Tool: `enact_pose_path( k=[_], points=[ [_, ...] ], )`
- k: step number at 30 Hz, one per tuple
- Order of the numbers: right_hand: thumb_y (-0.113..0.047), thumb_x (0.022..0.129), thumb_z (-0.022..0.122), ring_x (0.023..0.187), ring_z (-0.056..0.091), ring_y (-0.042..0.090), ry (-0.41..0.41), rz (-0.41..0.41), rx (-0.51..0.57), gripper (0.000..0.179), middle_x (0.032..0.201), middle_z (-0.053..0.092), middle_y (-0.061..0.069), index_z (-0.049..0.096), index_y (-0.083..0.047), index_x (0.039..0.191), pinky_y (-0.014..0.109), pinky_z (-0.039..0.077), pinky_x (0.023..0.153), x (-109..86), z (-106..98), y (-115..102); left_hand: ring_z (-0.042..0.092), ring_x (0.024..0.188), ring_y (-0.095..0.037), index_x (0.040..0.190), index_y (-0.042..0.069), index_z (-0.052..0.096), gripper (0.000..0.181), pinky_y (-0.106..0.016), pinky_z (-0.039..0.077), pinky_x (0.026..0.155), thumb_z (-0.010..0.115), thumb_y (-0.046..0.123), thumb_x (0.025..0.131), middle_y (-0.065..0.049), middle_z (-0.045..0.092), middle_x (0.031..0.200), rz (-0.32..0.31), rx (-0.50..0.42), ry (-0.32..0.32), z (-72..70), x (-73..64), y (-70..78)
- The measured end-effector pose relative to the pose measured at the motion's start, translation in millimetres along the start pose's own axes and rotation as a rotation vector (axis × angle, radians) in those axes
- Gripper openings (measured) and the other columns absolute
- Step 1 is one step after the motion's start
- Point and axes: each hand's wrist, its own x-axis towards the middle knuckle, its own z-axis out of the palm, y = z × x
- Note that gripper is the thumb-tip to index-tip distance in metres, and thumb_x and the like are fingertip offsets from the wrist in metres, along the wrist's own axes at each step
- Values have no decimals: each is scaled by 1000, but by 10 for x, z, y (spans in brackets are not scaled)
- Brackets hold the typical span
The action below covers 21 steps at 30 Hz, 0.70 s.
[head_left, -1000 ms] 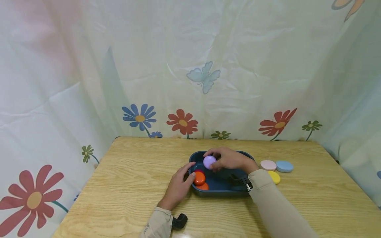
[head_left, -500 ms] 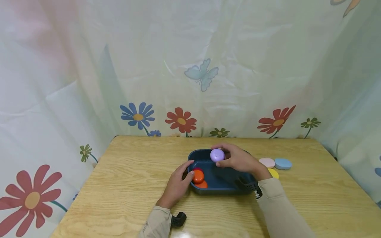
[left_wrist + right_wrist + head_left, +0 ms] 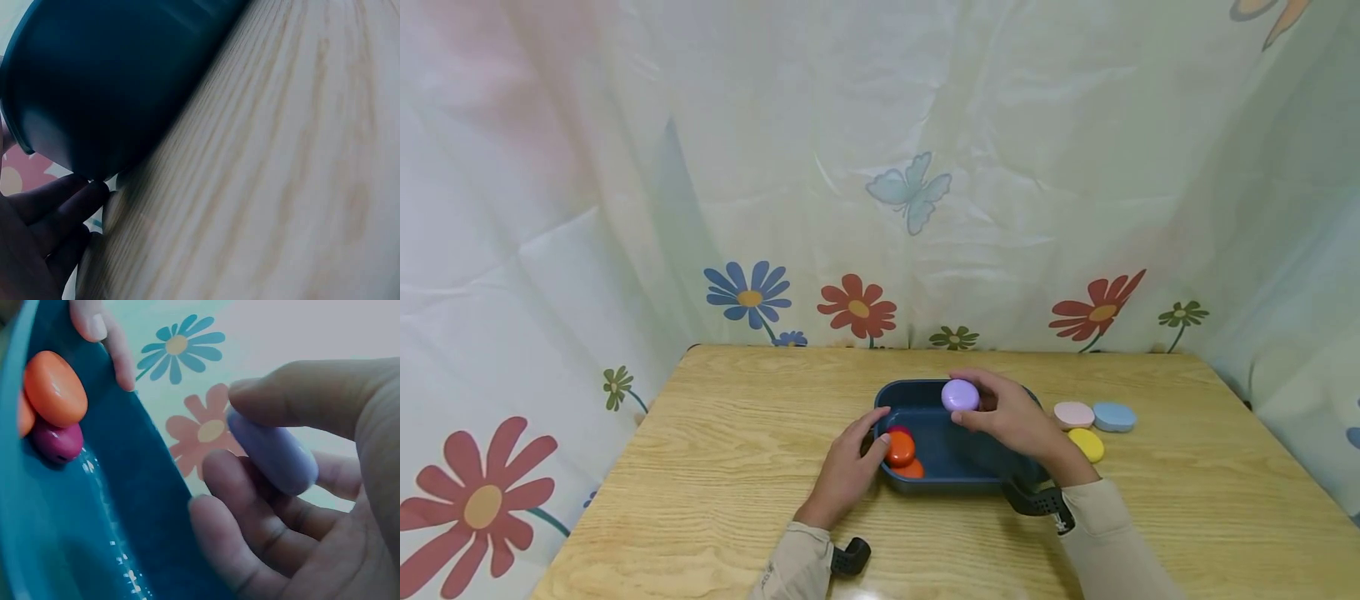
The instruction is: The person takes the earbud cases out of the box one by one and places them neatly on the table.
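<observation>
My right hand (image 3: 1011, 417) pinches a smooth lilac oval piece (image 3: 960, 396) between thumb and fingers, above a dark blue tub (image 3: 962, 480). The right wrist view shows the lilac piece (image 3: 278, 455) as a rounded, thick oval with the thumb on its top end. My left hand (image 3: 848, 467) holds the tub's left end, thumb and index finger over the rim. In the left wrist view its other fingers (image 3: 69, 203) lie against the tub's outer wall (image 3: 94, 94). Inside the tub, near that hand, lie two orange ovals (image 3: 56, 389) and a magenta one (image 3: 58, 441).
Right of the tub, a pink oval (image 3: 1074, 415), a light blue oval (image 3: 1115, 417) and a yellow oval (image 3: 1086, 446) lie on the wooden table (image 3: 737, 433). A curtain (image 3: 775, 167) printed with flowers and a butterfly hangs behind the table.
My right hand has carried the lilac piece rightward and slightly up, from over the tub's left part to above its middle. The left hand has stayed at the tub's left end.
</observation>
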Motion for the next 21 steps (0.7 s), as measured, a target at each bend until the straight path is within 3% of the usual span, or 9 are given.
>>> enact_pose_path(
  k=[6,21],
  points=[
    [-18,90,77,101,62,26,70,7,-90,60,130,58,17,51,-6,143,27,55,84,-133,-47,7,43,139,-23,145,35,51,44,-51,35,113,53,45,103,1,47,150,-7,-12,-3,9,-10,5],
    [-22,90,77,105,65,30,100,40,-90,60,127,58,19,50,-2,141,29,57,80,-431,-256,98,43,139,-23,147,31,51,45,-51,35,113,52,43,103,2,47,150,6,-21,-8,1,-14,0]
  ],
)
